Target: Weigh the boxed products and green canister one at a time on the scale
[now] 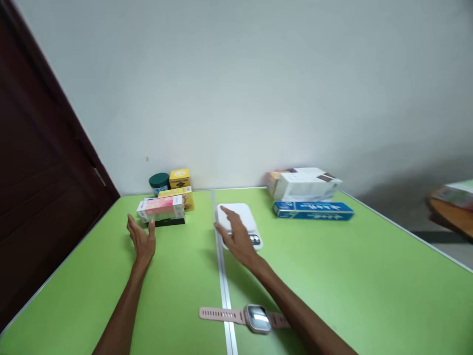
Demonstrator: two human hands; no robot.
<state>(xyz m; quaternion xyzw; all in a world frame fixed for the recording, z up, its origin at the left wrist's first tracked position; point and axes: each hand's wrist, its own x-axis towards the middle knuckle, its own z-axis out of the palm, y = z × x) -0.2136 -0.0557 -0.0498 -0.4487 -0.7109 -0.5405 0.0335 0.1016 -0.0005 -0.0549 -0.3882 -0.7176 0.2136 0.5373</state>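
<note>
My left hand (142, 241) is open, thumb and fingers apart, just in front of a pink and white box (161, 208). That box lies on top of a black box (170, 222). Over the white kitchen scale (247, 217) my right hand (236, 236) reaches with its fingers spread and nothing in them; it hides part of the scale's button panel. Whether it touches the scale I cannot tell. A smartwatch (257, 318) with a pink strap lies near the front, its right strap end partly covered by my right forearm.
Behind the pink box stand yellow boxes (180, 178) and a jar with a green lid (159, 180). At the back right are a long blue box (313, 210) and white boxes (306, 186). A metal seam (221, 276) divides the green table (177, 276), which meets the wall.
</note>
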